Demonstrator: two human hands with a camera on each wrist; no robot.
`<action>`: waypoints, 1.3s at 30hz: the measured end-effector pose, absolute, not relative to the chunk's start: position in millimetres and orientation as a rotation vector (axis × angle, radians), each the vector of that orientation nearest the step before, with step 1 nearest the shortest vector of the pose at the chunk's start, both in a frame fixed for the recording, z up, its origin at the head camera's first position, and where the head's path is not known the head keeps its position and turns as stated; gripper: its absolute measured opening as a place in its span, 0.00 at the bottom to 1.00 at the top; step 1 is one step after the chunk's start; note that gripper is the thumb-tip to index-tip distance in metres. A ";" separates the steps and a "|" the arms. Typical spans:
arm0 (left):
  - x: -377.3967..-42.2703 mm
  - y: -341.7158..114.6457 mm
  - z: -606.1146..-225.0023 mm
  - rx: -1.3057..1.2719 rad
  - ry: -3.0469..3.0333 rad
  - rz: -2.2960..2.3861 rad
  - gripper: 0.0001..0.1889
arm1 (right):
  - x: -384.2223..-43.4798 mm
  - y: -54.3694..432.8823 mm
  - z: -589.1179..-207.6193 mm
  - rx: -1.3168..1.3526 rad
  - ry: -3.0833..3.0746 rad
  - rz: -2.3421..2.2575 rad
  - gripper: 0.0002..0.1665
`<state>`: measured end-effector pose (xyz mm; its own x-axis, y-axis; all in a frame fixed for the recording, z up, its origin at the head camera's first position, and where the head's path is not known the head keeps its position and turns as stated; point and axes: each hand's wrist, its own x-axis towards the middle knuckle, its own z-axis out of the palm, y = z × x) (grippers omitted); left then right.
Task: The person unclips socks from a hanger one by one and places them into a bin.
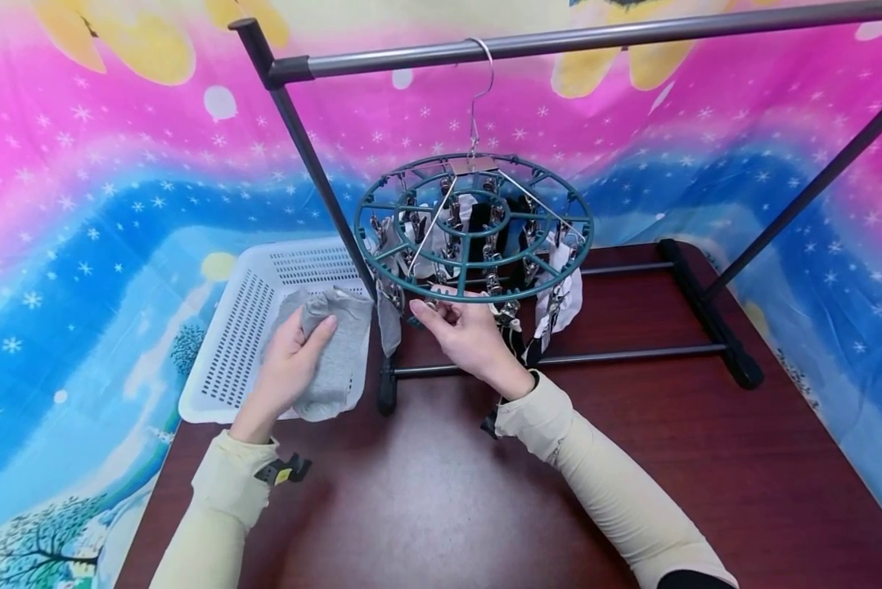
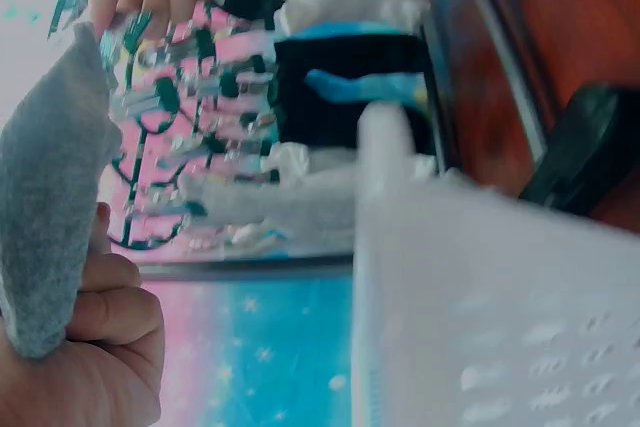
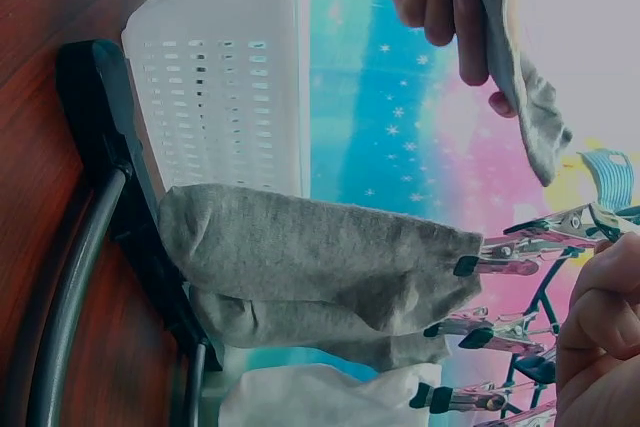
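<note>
My left hand (image 1: 282,360) grips a grey sock (image 1: 341,327) over the basket, the thumb lying on top of the cloth. The sock droops from the fingers in the left wrist view. At the near rim of a round green clip hanger (image 1: 478,263), my right hand (image 1: 478,339) has its thumb and fingers bent around a metal clip (image 3: 565,222); the exact contact is partly hidden. Beside that hand, another grey sock (image 3: 320,252) hangs from a clip. Several white, grey and black socks hang farther around the hanger.
A white perforated basket (image 1: 227,343) stands at the left, partly behind the rack's leg. The dark metal rack (image 1: 596,37) carries the hanger by its hook, its feet on the reddish-brown table (image 1: 426,474). A patterned cloth (image 1: 117,204) covers the walls.
</note>
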<state>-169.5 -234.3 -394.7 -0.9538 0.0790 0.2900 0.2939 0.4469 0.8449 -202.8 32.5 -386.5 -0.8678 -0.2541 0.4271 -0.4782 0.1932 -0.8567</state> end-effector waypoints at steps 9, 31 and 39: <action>-202.8 -256.0 -376.8 -0.246 -2.596 -1.322 0.20 | -202.2 34.4 -388.7 0.724 -2.257 1.911 0.18; -289.1 -298.1 -395.0 -0.062 -2.792 -1.311 0.31 | -203.1 33.3 -388.5 0.753 -2.296 1.860 0.21; -307.1 -309.2 -424.7 -0.056 -2.901 -1.478 0.27 | -200.8 34.2 -387.2 0.735 -2.383 1.789 0.25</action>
<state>-307.1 -309.2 -424.7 -0.9929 0.0823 -0.0861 -0.0213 0.5886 0.8081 -200.8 34.2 -387.2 -0.8829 -0.3291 0.3351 -0.4136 0.2068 -0.8867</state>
